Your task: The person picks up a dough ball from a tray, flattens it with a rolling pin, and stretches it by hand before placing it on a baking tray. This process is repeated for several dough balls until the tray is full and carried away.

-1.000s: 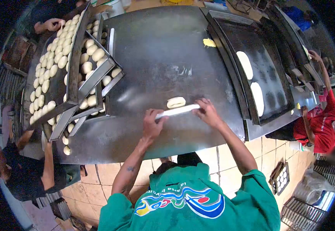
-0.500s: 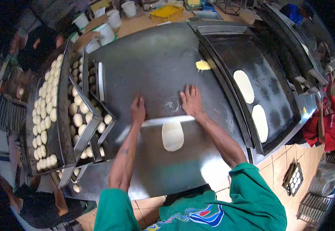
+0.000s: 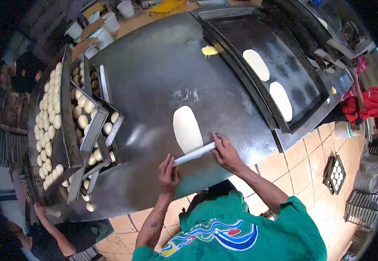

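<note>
A white rolling pin (image 3: 194, 155) lies slanted across the near end of a long oval of flattened dough (image 3: 187, 129) on the dark metal table (image 3: 141, 87). At the pin's left end is my left hand (image 3: 169, 177), its fingers curled by the tip. My right hand (image 3: 226, 152) has its fingers bent around the right end. Two more flat dough ovals, one (image 3: 256, 65) farther and one (image 3: 280, 101) nearer, lie in a black tray (image 3: 308, 117) on the right.
Trays of dough balls (image 3: 83, 152) stand stacked on the left. A yellow lump (image 3: 210, 50) sits beside the black tray. A person in red (image 3: 365, 104) is at the right; another person's arm (image 3: 55, 230) reaches in at the lower left. White buckets (image 3: 103, 38) stand beyond the table.
Both hands and the pin have come nearer my body, and the pin has tilted. More of the dough now shows beyond it, longer than before. The camera view has shifted.
</note>
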### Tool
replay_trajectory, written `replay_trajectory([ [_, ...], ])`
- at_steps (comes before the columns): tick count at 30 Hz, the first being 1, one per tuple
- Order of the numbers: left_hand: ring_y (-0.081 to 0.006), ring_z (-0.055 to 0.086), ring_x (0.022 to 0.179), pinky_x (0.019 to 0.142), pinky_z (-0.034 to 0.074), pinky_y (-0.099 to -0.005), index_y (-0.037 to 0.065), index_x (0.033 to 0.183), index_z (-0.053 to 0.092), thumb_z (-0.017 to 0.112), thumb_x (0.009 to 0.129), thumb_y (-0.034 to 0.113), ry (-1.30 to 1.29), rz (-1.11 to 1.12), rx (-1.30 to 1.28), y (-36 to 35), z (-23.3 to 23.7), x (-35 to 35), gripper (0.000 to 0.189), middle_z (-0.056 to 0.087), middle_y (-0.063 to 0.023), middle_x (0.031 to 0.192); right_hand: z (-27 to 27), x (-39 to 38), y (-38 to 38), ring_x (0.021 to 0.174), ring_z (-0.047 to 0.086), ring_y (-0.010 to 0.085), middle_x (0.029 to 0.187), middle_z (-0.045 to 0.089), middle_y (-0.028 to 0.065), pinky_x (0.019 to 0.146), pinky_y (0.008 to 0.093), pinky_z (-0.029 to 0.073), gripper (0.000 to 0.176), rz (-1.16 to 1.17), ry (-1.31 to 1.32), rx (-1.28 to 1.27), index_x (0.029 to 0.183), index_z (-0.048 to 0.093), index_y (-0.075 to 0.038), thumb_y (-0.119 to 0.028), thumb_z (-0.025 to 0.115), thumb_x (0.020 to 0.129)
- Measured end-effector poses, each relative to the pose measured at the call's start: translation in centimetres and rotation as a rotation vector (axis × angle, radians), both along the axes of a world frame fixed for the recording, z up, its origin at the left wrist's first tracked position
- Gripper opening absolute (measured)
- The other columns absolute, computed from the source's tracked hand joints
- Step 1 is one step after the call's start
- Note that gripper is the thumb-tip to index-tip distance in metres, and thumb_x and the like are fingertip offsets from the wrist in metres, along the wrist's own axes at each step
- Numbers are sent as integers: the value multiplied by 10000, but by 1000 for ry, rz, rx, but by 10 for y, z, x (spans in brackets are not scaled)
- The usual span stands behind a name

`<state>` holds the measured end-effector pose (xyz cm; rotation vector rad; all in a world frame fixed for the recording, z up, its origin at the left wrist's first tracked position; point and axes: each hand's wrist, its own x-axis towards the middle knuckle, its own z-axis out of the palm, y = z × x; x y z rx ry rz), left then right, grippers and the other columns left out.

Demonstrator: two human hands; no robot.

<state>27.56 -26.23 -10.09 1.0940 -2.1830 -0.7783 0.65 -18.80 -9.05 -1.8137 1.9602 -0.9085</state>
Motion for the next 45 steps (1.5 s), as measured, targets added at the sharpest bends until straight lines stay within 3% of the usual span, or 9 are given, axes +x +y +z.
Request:
replay_trajectory([
  [6, -315, 258, 1452, 1166, 88, -577, -14, 1395, 471, 364, 1040, 308, -545, 227, -297, -160, 1, -63, 491, 352, -181, 1528, 1, -33, -147, 1299, 386, 432, 1409, 400, 287, 1101, 517, 289, 581, -318, 440, 16, 1394, 423, 20, -392, 433, 985],
  [11, -321, 223, 1462, 1181, 97, -518, -30, 1414, 435, 325, 1048, 321, -136, 405, 2, -293, -6, -126, 518, 320, -185, 1543, -4, -80, -258, 1331, 339, 464, 1417, 375, 321, 1132, 528, 234, 618, -649, 334, -35, 1371, 390, 106, -377, 418, 987],
  [14, -324, 214, 1464, 1187, 101, -495, -40, 1435, 391, 334, 1041, 320, 127, 300, 398, -300, -6, -116, 537, 299, -185, 1553, -6, -84, -259, 1352, 302, 482, 1435, 338, 345, 1145, 531, 214, 654, -678, 214, -59, 1370, 358, 157, -373, 405, 989],
  [20, -295, 181, 1481, 1192, 35, -525, 2, 1499, 275, 375, 1016, 356, -623, -63, -126, -96, 12, -42, 607, 236, -162, 1584, -4, -6, -91, 1341, 361, 464, 1373, 439, 337, 1143, 524, 251, 654, -191, 480, 23, 1338, 402, 172, -369, 435, 972],
  [28, -316, 162, 1481, 1185, 34, -552, 21, 1511, 253, 496, 952, 405, -423, -83, -112, 39, 19, 10, 721, 203, -171, 1589, 1, 25, 36, 1151, 547, 421, 1244, 564, 259, 968, 456, 478, 459, -50, 348, -139, 1245, 529, 57, -184, 601, 861],
  [31, -383, 177, 1465, 1176, 73, -559, 91, 1459, 418, 521, 949, 358, -163, -29, -142, 45, 33, 8, 585, 238, -182, 1576, 3, 69, 41, 809, 613, 376, 982, 616, 173, 666, 483, 524, 288, -81, 191, -96, 1076, 586, 8, -100, 623, 811],
  [36, -387, 277, 1427, 1163, 134, -570, 61, 1381, 509, 516, 959, 357, -321, 26, -178, -29, 4, 26, 515, 316, -199, 1538, 41, 153, 38, 1020, 588, 411, 1204, 562, 237, 862, 462, 510, 505, 124, -70, -197, 1269, 524, 30, -167, 669, 827],
  [42, -366, 397, 1347, 1111, 281, -520, 19, 1330, 538, 547, 953, 354, -463, 249, -253, -122, 21, 24, 504, 442, -217, 1436, 19, 44, -2, 1000, 568, 403, 1098, 588, 227, 896, 465, 456, 398, -59, -73, -221, 1193, 561, 58, -135, 632, 852],
  [45, -347, 529, 1078, 950, 419, -466, 8, 1178, 623, 655, 890, 240, -152, 144, -172, -139, 19, -33, 372, 575, -189, 1166, 0, -4, -64, 1079, 540, 379, 1138, 585, 209, 924, 444, 440, 397, -134, 3, -197, 1210, 570, 43, -150, 645, 870],
])
